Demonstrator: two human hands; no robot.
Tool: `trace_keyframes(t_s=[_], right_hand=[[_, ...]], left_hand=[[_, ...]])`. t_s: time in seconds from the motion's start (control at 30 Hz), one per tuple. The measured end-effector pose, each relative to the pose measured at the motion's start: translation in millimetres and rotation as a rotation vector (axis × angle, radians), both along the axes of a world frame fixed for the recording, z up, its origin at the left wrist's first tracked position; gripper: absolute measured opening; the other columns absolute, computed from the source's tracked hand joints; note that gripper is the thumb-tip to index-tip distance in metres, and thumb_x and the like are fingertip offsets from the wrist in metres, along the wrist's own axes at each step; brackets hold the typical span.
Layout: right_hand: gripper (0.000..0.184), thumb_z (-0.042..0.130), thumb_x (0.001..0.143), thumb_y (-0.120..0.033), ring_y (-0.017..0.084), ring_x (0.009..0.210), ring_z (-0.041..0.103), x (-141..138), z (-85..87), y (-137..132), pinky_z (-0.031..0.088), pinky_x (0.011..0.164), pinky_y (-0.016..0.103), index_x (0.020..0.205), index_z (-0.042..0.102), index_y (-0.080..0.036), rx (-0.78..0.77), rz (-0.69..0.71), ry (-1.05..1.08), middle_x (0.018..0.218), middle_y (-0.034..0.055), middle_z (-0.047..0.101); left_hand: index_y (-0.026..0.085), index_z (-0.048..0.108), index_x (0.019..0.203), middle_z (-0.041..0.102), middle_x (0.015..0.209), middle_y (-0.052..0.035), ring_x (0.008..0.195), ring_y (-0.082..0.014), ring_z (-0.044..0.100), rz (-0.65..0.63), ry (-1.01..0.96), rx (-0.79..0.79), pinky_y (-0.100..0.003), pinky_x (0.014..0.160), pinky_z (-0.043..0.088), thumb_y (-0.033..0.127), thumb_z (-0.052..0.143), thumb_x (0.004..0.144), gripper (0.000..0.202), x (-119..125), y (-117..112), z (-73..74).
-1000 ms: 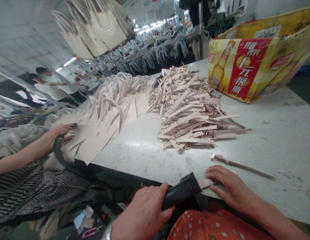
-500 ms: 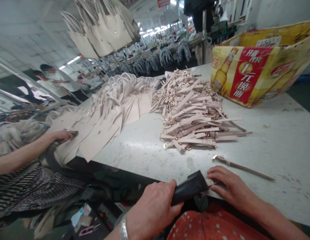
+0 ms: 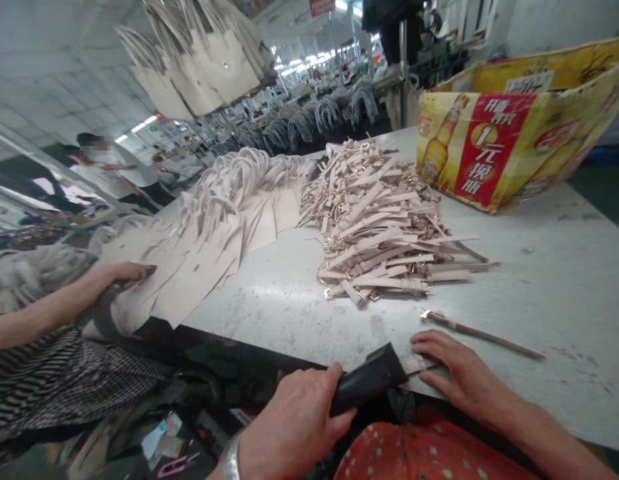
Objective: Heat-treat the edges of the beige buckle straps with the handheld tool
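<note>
left hand (image 3: 294, 427), black sleeve (image 3: 366, 385) pointing right

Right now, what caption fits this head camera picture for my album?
Left hand grips a black tool against a beige strap pinned by the right hand, beside a strap pile.

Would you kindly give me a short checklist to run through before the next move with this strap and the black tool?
1. Left hand grips black tool: ok.
2. Right hand pins strap to table: ok.
3. Strap end sits at the tool's tip: ok.
4. Right fingers clear of the tool's tip: cannot tell.
5. Loose strap lies apart from the right hand: ok.
6. Co-worker's hand far from the tool: ok.
</note>
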State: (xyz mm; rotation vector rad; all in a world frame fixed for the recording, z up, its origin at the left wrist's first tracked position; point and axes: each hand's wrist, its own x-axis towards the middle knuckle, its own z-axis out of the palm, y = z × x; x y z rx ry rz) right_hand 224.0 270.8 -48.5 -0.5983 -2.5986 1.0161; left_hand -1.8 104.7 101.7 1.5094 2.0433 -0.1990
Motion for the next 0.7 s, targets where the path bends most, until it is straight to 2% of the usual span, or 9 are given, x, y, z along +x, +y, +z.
trace_keyframes(t_s=[0.2, 0.33, 0.5, 0.6, 0.7], right_hand=[[0.022, 0.056, 0.091, -0.028, 0.018, 0.121, 0.050, -1, -1.7, 4, 0.045, 0.103, 0.037, 0.112, 0.062, -0.027, -0.019, 0.021, -0.049, 0.129, 0.0037, 0.055], [0.027, 0.055, 0.090, -0.027, 0.020, 0.122, 0.050, -1, -1.2, 2, 0.045, 0.104, 0.039, 0.115, 0.063, -0.026, -0.011, 0.009, -0.060, 0.131, 0.0054, 0.054], [0.025, 0.053, 0.088, -0.022, 0.024, 0.121, 0.052, -1, 0.7, 0, 0.046, 0.103, 0.043, 0.110, 0.064, -0.020, 0.011, 0.005, -0.053, 0.131, 0.0098, 0.055], [0.025, 0.054, 0.088, -0.023, 0.024, 0.121, 0.052, -1, 0.1, 2, 0.045, 0.103, 0.044, 0.111, 0.064, -0.021, -0.013, 0.028, -0.065, 0.131, 0.0098, 0.055], [0.026, 0.055, 0.089, -0.025, 0.025, 0.121, 0.051, -1, 1.2, 2, 0.044, 0.104, 0.044, 0.113, 0.064, -0.022, -0.032, 0.028, -0.046, 0.130, 0.0096, 0.055]], left_hand=[[0.020, 0.059, 0.103, 0.070, 0.094, -0.0100, 0.092, -0.0329, 0.068, -0.037, -0.002, 0.059, -0.046, 0.081, 0.053, 0.036, 0.046, 0.088, 0.026, 12, 9, -10.5], [0.021, 0.059, 0.099, 0.070, 0.090, -0.0085, 0.090, -0.0311, 0.068, -0.009, -0.022, 0.110, -0.042, 0.079, 0.052, 0.039, 0.049, 0.087, 0.024, 5, 6, -15.8], [0.022, 0.059, 0.100, 0.069, 0.090, -0.0074, 0.088, -0.0290, 0.066, 0.076, 0.000, 0.100, -0.042, 0.078, 0.051, 0.042, 0.051, 0.087, 0.026, -5, -8, -8.7], [0.021, 0.059, 0.097, 0.069, 0.091, -0.0078, 0.087, -0.0292, 0.066, 0.024, 0.003, 0.081, -0.042, 0.078, 0.052, 0.039, 0.050, 0.086, 0.023, -1, -7, -4.3], [0.020, 0.059, 0.096, 0.070, 0.087, -0.0087, 0.086, -0.0310, 0.068, -0.033, 0.008, 0.094, -0.043, 0.077, 0.053, 0.036, 0.046, 0.087, 0.022, 7, 1, -7.3]])
